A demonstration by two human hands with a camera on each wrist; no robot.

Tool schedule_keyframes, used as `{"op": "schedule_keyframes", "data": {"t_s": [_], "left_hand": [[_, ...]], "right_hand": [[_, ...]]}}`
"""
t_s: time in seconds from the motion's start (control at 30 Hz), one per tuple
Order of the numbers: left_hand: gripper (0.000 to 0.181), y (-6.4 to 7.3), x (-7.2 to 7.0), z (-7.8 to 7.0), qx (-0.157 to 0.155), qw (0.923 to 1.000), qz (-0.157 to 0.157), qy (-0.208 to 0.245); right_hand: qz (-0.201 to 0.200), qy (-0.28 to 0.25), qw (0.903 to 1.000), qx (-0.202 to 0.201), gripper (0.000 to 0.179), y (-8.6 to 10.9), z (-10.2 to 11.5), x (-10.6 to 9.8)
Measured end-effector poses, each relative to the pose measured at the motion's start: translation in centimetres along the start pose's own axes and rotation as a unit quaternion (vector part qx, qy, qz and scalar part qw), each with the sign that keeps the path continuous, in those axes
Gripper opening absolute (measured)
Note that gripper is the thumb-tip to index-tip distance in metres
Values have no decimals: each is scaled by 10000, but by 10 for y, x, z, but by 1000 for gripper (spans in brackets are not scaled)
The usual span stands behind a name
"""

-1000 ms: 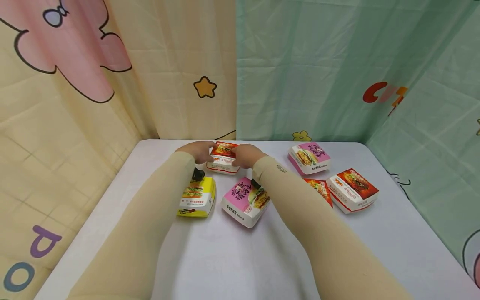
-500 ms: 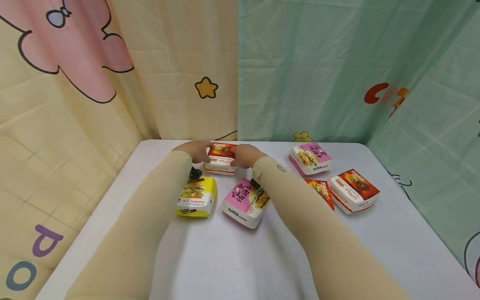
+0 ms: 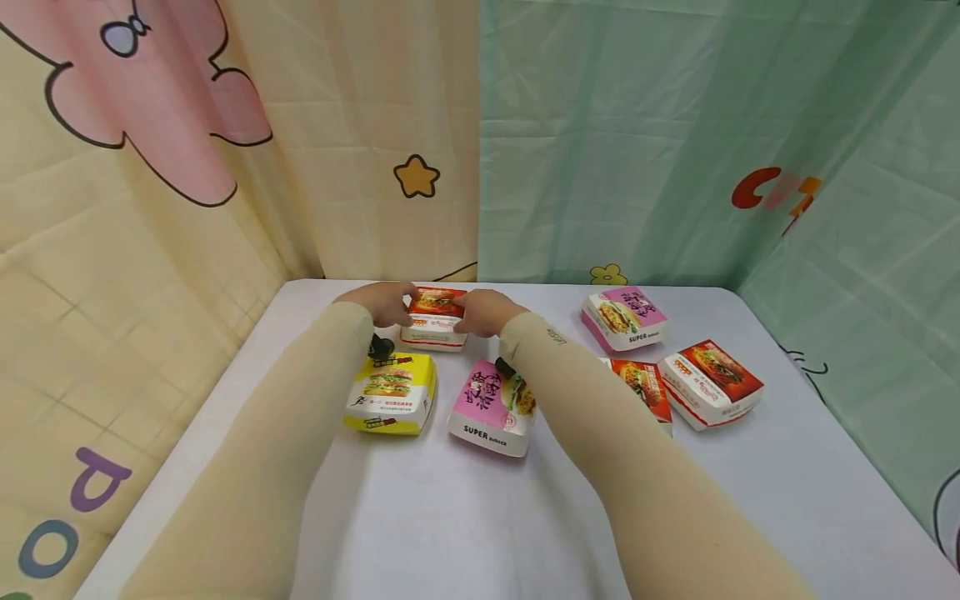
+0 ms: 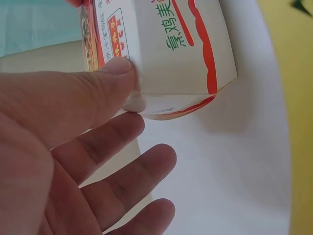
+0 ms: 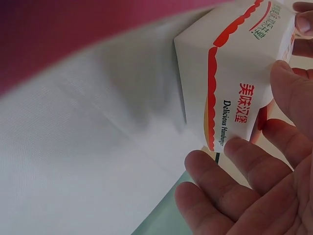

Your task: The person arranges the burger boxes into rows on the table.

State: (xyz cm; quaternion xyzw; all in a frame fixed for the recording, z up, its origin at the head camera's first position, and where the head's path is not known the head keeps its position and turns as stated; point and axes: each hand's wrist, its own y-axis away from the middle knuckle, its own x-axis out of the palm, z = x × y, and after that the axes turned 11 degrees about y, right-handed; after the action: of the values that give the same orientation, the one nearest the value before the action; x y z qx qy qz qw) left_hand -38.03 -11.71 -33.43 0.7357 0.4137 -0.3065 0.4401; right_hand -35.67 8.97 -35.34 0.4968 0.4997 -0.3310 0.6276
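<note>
At the back of the table, a red-and-white burger box (image 3: 435, 332) stands between my two hands. My left hand (image 3: 378, 302) holds its left side; in the left wrist view the thumb presses near a corner of the box (image 4: 188, 58), forefinger just below, other fingers spread free. My right hand (image 3: 486, 313) grips the opposite side. In the right wrist view the thumb lies near the top edge of the box (image 5: 230, 73), and fingertips touch its side. Under the left wrist sits a yellow burger box (image 3: 393, 400), and a pink one (image 3: 483, 408) is under the right wrist.
On the right are another pink burger box (image 3: 625, 319), a red one (image 3: 641, 387) partly behind my right sleeve, and a red-and-white one (image 3: 711, 385) beside it. Patterned curtains (image 3: 360, 100) hang along the table's back and sides.
Both hands have shifted left with the red-and-white box between them. The near pink box has turned, its printed front facing me more squarely. More of the red box by the right sleeve shows.
</note>
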Motion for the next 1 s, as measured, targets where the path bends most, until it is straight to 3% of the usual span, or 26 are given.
{"op": "schedule_keyframes", "data": {"t_s": [0.27,0.57,1.0], "left_hand": [[67,-4,-1,18,134,9997,94,182],[67,3,-1,40,348,9967,392,615],[68,8,2,59,48,9897,486,1342]], "right_hand": [[54,-170,9998,-22,69,5,9,-5],[3,-169,9993,-327,66,4,14,-4],[-7,-99,9994,-317,65,2,25,-8]]}}
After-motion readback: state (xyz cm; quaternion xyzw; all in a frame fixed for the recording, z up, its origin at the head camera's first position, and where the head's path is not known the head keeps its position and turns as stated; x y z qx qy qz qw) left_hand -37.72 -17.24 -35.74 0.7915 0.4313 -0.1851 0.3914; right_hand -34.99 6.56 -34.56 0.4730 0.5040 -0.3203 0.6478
